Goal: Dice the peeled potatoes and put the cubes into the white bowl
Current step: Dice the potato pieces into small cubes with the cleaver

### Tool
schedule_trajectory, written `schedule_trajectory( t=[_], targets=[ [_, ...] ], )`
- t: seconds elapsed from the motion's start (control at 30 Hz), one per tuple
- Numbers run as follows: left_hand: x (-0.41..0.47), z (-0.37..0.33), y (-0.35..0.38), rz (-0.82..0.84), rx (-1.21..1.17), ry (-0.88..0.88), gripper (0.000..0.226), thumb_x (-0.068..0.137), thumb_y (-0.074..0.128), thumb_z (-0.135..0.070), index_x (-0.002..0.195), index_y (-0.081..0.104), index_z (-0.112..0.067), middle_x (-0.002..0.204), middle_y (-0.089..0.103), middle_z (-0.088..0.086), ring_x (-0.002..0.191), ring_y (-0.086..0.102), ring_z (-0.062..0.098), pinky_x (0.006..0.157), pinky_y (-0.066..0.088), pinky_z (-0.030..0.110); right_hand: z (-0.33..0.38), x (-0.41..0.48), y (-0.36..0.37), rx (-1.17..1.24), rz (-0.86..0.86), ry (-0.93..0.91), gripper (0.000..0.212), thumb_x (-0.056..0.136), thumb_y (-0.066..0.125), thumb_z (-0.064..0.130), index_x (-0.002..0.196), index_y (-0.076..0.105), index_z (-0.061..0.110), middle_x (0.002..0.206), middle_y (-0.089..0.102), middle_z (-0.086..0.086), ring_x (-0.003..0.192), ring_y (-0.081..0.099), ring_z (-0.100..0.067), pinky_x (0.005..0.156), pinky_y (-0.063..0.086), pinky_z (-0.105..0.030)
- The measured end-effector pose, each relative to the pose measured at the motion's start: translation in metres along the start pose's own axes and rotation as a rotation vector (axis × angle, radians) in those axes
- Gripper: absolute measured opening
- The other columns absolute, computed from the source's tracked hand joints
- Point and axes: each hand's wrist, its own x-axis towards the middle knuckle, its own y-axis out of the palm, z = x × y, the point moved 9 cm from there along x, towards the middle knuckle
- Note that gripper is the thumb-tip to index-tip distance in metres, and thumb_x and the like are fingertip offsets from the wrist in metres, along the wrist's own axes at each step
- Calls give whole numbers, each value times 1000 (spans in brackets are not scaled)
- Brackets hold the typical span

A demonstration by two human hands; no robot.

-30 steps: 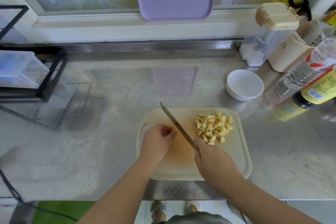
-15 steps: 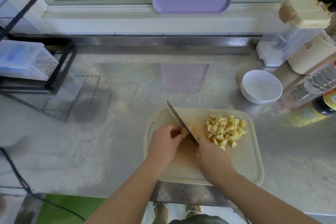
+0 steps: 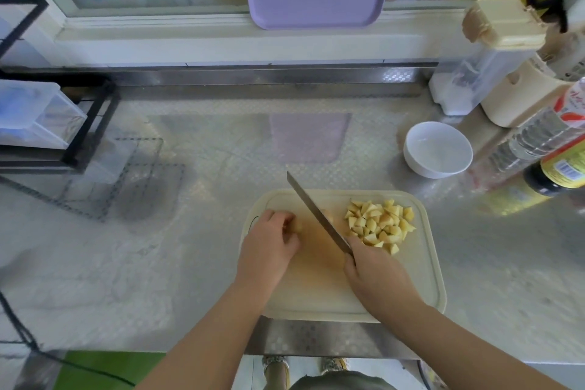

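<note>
At lower centre, the left hand point(image 3: 269, 244) holds a potato piece point(image 3: 296, 227) just left of the diagonal knife point(image 3: 316, 214), which the right hand point(image 3: 376, 275) grips. The cubes point(image 3: 380, 226) lie right of the blade, and the white bowl point(image 3: 438, 149) stands further to the upper right.

hands point(image 3: 269, 244) 2 | knife point(image 3: 318, 215) 1 | cutting board point(image 3: 424, 279) 1 | white bowl point(image 3: 438, 165) 1 | cube heap point(image 3: 380, 225) 1 | bottles point(image 3: 538, 136) 2

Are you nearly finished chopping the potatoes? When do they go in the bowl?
Partly. Done: a pile of potato cubes lies on the cutting board. In hand: the left hand holds a potato piece while the right hand grips the knife beside it. Left: finish that piece, then move every cube into the white bowl, which holds none yet.
</note>
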Motion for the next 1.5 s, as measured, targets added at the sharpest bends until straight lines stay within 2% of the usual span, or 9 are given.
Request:
schedule_trajectory(
  t=[0.23, 0.4, 0.53, 0.63, 0.87, 1.0, 1.13, 1.33, 1.5],
  targets=[
    [22, 26, -34, -3, -32, -62, 35, 92, 62, -22, 127, 61, -24, 120, 62, -6, 95, 62, 11, 87, 50, 31, -7, -12, -35, -185, -89, -146, 36, 104, 36, 33, 139, 44, 39, 103, 69, 11, 86, 66, -16, 72, 53, -34],
    [25, 18, -102, -233, -176, -78, 31, 92, 58, -10, 118, 66, -24, 115, 66, -9, 94, 58, 0, 88, 45, 19, -14, -19, -55, -422, -185, -356, 30, 99, 35, 38, 121, 56, 39, 91, 70, 16, 65, 59, -19, 56, 48, -31],
    [14, -81, -57, 234, -92, 332, 28, 93, 63, -17, 119, 69, -26, 120, 63, -11, 110, 55, 0, 100, 39, 15, -9, -16, -54, -494, -169, -465, 22, 98, 44, 32, 117, 53, 38, 84, 68, 15, 62, 56, -19, 56, 41, -29],
    [4, -95, -14, 536, 0, 317, 39, 95, 61, -20, 132, 60, -32, 138, 54, -12, 126, 47, 5, 110, 36, 28, -4, -18, -60, -552, -222, -520, 19, 85, 60, 26, 102, 63, 34, 68, 65, 13, 47, 47, -18, 48, 37, -27],
    [8, -94, 7, 566, 98, 294, 33, 85, 72, -32, 117, 65, -37, 112, 55, -13, 106, 54, 9, 95, 46, 38, -13, -27, -59, -582, -181, -510, 21, 86, 60, 27, 105, 63, 36, 68, 64, 13, 49, 50, -17, 50, 28, -27],
    [12, -99, -18, 296, -18, 285, 29, 84, 74, -29, 112, 68, -30, 107, 52, -10, 98, 56, 7, 90, 47, 28, -22, -26, -65, -500, -124, -418, 28, 100, 40, 29, 122, 54, 39, 93, 69, 12, 71, 57, -20, 61, 38, -31],
    [2, -108, -68, -18, -176, 355, 28, 84, 75, -22, 111, 69, -23, 104, 53, -9, 94, 56, 0, 87, 42, 10, -36, -21, -72, -502, -146, -276, 24, 102, 36, 30, 118, 52, 39, 87, 65, 10, 70, 56, -19, 60, 37, -30],
    [-19, -147, -19, 439, 93, 455, 23, 91, 61, -27, 114, 67, -29, 114, 56, -14, 101, 55, 5, 89, 45, 27, -36, -18, -79, -564, -196, -218, 24, 100, 39, 29, 118, 52, 38, 87, 65, 8, 64, 48, -20, 58, 36, -30],
    [-15, -164, 0, 553, 390, 499, 21, 90, 51, -22, 102, 67, -26, 100, 63, -5, 94, 57, 19, 60, 36, 28, -30, -22, -80, -641, -144, -240, 25, 104, 36, 24, 122, 50, 34, 95, 65, 9, 72, 55, -18, 55, 22, -29]
  ],
)
